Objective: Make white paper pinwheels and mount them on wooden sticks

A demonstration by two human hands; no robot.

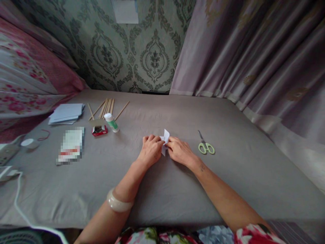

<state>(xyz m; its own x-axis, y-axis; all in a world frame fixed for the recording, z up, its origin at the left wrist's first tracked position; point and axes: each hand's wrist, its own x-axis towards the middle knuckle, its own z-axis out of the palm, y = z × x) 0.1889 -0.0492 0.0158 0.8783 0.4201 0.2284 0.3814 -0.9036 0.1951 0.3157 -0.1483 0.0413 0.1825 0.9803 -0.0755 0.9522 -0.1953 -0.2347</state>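
A small piece of folded white paper [166, 135], its pointed flaps sticking up and down, is held between my two hands at the middle of the cloth-covered surface. My left hand [151, 148] grips its left side with curled fingers. From the right, my right hand [179, 149] pinches the paper near its centre. The fingertips hide much of the paper, so its full shape does not show. To the right of my right hand lies a pair of scissors [207, 147] with light green handles, its blades pointing away from me.
Left of my hands stand a glue stick [111, 122] and an open red box [100, 130] of small dark pieces. Behind them lie several wooden sticks [108, 107]. Farther left are a paper stack [66, 113], a blurred packet [71, 145], a white cap [29, 143] and a power strip [7, 154] with cable.
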